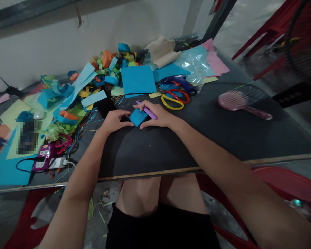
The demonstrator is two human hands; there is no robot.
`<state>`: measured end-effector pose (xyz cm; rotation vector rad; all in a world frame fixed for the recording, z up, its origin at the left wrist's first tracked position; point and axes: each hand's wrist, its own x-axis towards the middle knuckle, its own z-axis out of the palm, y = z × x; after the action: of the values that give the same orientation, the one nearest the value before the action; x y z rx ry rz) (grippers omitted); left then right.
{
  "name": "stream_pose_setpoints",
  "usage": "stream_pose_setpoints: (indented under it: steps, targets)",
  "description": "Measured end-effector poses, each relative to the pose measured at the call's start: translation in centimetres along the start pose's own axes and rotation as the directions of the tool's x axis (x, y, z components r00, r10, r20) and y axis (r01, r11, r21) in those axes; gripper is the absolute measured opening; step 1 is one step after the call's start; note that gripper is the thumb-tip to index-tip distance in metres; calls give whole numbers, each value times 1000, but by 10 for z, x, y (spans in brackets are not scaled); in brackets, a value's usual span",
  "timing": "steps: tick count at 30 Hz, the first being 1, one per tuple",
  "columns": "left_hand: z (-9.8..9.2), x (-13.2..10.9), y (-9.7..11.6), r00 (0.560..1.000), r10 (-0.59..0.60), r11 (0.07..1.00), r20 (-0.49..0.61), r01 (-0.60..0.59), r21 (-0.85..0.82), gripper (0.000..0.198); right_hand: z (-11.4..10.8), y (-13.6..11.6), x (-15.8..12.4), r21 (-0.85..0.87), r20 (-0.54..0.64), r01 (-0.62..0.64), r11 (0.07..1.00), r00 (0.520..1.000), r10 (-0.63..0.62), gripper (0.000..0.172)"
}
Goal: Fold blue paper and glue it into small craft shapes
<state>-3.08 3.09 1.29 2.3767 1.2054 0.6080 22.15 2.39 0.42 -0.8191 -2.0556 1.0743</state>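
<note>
A small blue folded-paper block (138, 118) rests at the middle of the dark table, held between both hands. My left hand (116, 121) is closed on its left edge, thumb at the near side. On the right side my right hand (159, 114) steadies the block with thumb and fingertips. A thick purple marker (150, 113) lies slantwise in that same hand, its tip end pointing away from me. Just beyond the right hand are scissors with yellow handles (172, 102) and red handles (180, 95). The underside of the block is hidden.
Folded paper pieces (107, 60) heap against the wall, beside a blue sheet (138, 80). Paper scraps, a purple device (44, 155) and a white plug (57, 163) crowd the left. A pink hairbrush (234, 101) lies right, near a fan (304, 41).
</note>
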Motion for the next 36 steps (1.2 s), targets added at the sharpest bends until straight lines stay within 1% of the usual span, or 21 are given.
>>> stream_pose_setpoints:
  steps: [4, 8, 12, 15, 18, 22, 25, 28, 31, 33, 36]
  targets:
    - [9, 0, 2, 999, 22, 997, -41, -19, 69, 71, 2, -1, -1, -18, 21, -12, 1000, 1000, 12, 61]
    - [11, -3, 7, 996, 60, 984, -68, -47, 171, 63, 3, -3, -2, -55, 35, -13, 998, 999, 15, 61]
    - [10, -3, 7, 989, 116, 979, -89, -99, 176, 61, 4, -5, -2, -104, 21, -36, 994, 999, 39, 59]
    - [9, -2, 8, 982, 157, 977, -107, -139, 160, 69, 4, -5, -1, -170, 9, -66, 983, 998, 68, 61]
    - [9, 0, 10, 985, 155, 982, -74, -146, 116, 81, 5, -2, -2, -227, -2, -71, 971, 997, 72, 64]
    - [9, 3, 9, 996, 84, 994, -14, -83, 78, 98, 7, 3, -3, -239, -9, -59, 969, 998, 58, 66]
    - [10, 4, 7, 999, 41, 996, 10, -42, 73, 104, 9, 5, -2, -224, -16, -57, 973, 998, 55, 66]
    - [10, 4, 6, 998, 54, 998, 28, -55, 40, 102, 9, 4, -2, -176, -22, -56, 983, 998, 53, 68]
    - [10, 4, 6, 997, 62, 998, 43, -62, -6, 96, 9, 3, -1, -159, -23, -78, 984, 997, 76, 77]
    - [11, 4, 6, 997, 64, 998, 49, -64, -11, 90, 9, 3, 0, -151, -24, -71, 986, 997, 68, 82]
    - [13, 3, 6, 997, 72, 997, 36, -73, 31, 77, 8, 4, 0, -114, -46, -22, 993, 999, 17, 76]
